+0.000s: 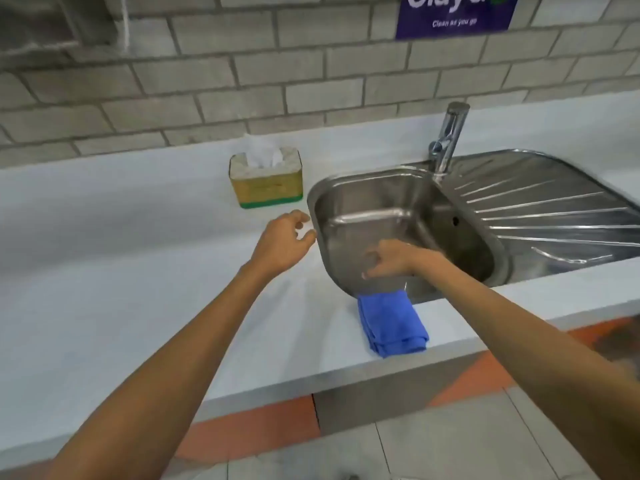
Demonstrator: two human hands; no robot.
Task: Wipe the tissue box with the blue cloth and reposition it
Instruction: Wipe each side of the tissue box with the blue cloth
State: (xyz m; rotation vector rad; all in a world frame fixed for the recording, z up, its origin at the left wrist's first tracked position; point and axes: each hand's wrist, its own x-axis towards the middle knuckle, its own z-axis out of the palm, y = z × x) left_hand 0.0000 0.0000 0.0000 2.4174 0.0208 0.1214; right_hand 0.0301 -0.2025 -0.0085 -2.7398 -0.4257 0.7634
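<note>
Both arms extend forward over the counter point(104, 271), bare to the elbow. The left hand point(284, 242) hovers just left of the sink point(381, 202) rim, palm down, wrist slightly raised, fingers loosely curled and parted, gripping nothing. The right hand point(389, 259) reaches across the front of the sink basin, fingers pointing left and downward, spread and empty; it sits just above the cloth point(391, 322) without a confirmed touch. The cloth lies folded on the counter, at the sink's front rim, near the counter edge. The box point(266, 181) stands upright beside the sink's left rear corner, tissue protruding from its top, apart from both hands. The tap point(448, 136) stands behind the sink.
</note>
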